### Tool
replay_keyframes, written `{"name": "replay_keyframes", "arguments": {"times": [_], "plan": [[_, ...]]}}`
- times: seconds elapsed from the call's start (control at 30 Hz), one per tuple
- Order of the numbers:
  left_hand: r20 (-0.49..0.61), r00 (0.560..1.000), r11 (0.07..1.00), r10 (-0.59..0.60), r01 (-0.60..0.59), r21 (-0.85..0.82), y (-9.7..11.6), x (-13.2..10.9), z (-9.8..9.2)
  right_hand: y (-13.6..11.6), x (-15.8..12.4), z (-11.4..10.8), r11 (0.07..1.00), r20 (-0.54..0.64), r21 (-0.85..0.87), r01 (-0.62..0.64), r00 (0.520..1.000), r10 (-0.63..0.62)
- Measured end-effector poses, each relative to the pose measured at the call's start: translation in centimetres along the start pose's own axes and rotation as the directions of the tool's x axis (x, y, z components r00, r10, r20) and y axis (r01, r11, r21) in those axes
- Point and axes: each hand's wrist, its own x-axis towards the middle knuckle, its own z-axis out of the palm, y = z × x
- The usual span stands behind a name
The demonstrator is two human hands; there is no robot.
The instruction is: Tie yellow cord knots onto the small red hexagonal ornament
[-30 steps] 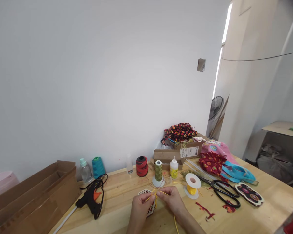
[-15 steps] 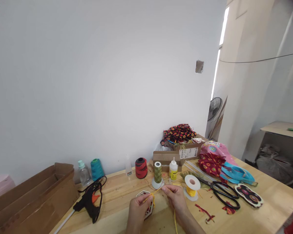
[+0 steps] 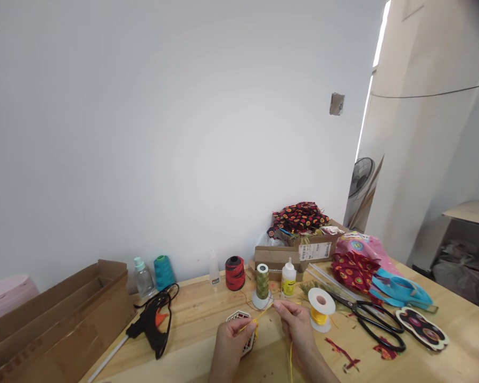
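Note:
Between my two hands a yellow cord (image 3: 264, 310) is stretched taut, and its tail hangs down below my right hand. My left hand (image 3: 232, 340) is closed, pinching the cord where it meets an octagonal wooden lattice piece (image 3: 248, 347). That piece has pale fretwork over a dark face and is partly covered by my left fingers. My right hand (image 3: 297, 325) is closed too, thumb and forefinger gripping the cord a little higher and to the right. Just right of it stands a white spool (image 3: 321, 301) wound with yellow cord.
Behind my hands stand a green thread spool (image 3: 262, 282), a glue bottle (image 3: 288, 279) and a red thread cone (image 3: 235, 274). Large black scissors (image 3: 377, 319) lie to the right, near fabric scraps. Leftward are a black glue gun (image 3: 150, 325) and a long cardboard box (image 3: 64, 314).
The whole view has shifted, so things on the table appear slightly further right. My hands keep their pinch on the yellow cord, with the right hand drawn slightly further from the left.

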Motion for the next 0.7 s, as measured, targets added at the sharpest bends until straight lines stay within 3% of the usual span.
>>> {"name": "replay_keyframes", "arguments": {"times": [0.2, 0.37, 0.47, 0.53, 0.6, 0.67, 0.7], "plan": [[0.149, 0.989, 0.994, 0.007, -0.024, 0.111, 0.5, -0.5, 0.8, -0.2, 0.1, -0.2, 0.986, 0.072, 0.142, -0.090, 0.994, 0.081], [0.168, 0.986, 0.994, 0.022, -0.040, 0.102, 0.0, -0.2, 0.9, 0.1, 0.3, -0.3, 0.961, 0.082, 0.252, -0.116, 0.992, 0.098], [0.166, 0.986, 0.995, 0.015, -0.031, 0.094, -0.1, -0.1, 0.5, 0.1, 0.5, -0.7, 0.990, 0.001, 0.136, -0.034, 0.999, 0.034], [0.138, 0.990, 0.994, 0.007, -0.021, 0.103, -0.2, -0.1, 0.2, -0.4, 0.4, -1.1, 0.984, -0.070, -0.097, 0.146, 0.986, -0.153], [0.094, 0.996, 0.993, -0.003, -0.008, 0.121, -0.3, 0.0, -0.2, -1.3, 0.1, -1.4, 0.837, -0.045, -0.389, 0.385, 0.899, -0.435], [0.061, 0.998, 0.991, -0.013, 0.004, 0.130, -0.2, 0.0, -0.4, -2.3, -0.4, -1.2, 0.571, 0.130, -0.598, 0.563, 0.771, -0.624], [0.055, 0.998, 0.991, -0.013, 0.005, 0.132, -0.2, 0.0, -0.5, -2.6, -0.7, -0.9, 0.448, 0.260, -0.638, 0.627, 0.723, -0.640]]}}
